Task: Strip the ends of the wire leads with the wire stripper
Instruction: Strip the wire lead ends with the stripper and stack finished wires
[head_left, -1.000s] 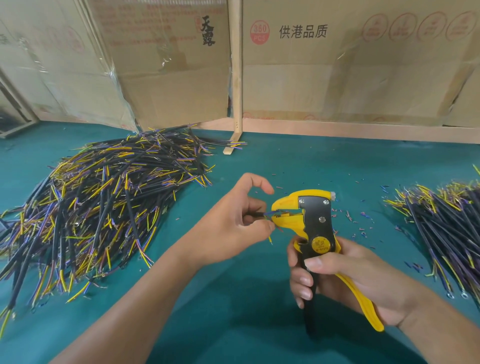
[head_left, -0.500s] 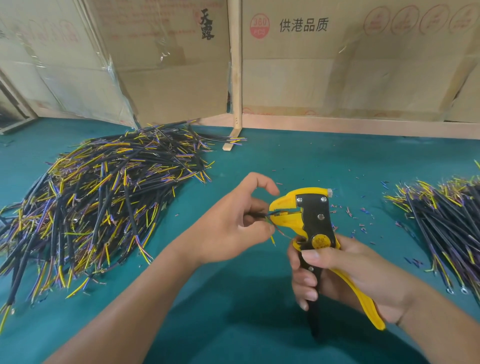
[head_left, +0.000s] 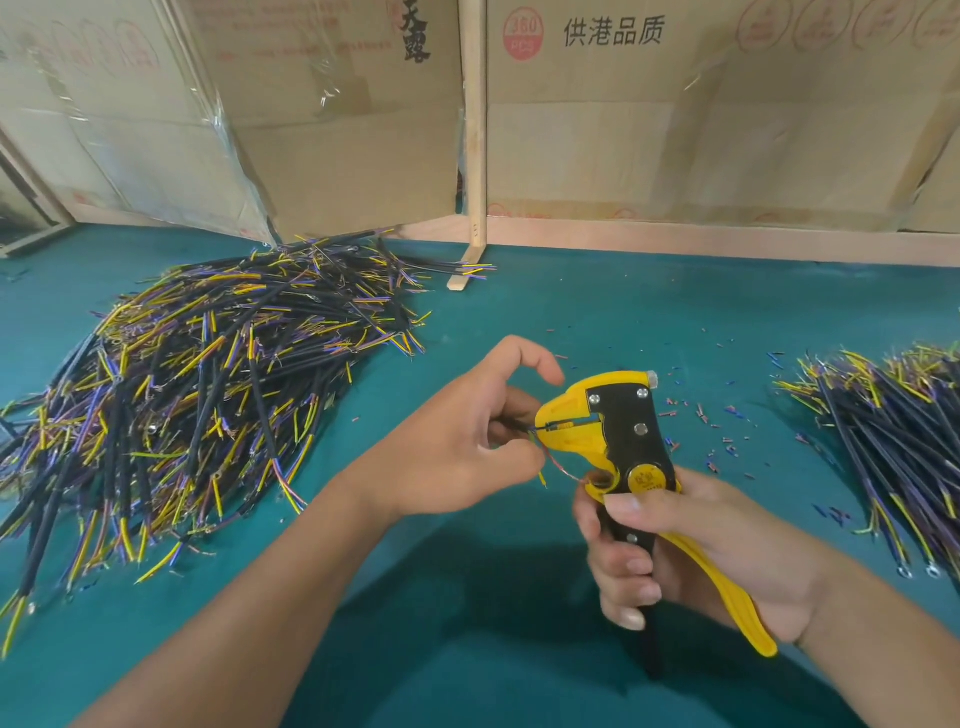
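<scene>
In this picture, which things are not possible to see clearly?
- Head view: the wire lead is mostly hidden inside the left hand.
- Whether insulation is cut: too small inside the wire stripper head.
- Stripper handles: partly covered by the right hand.
- Right wire pile: cut off by the picture edge.

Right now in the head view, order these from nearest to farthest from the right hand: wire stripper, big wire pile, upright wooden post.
1. Wire stripper, gripped by the right hand.
2. Big wire pile, far left on the table.
3. Upright wooden post, at the back.
</scene>
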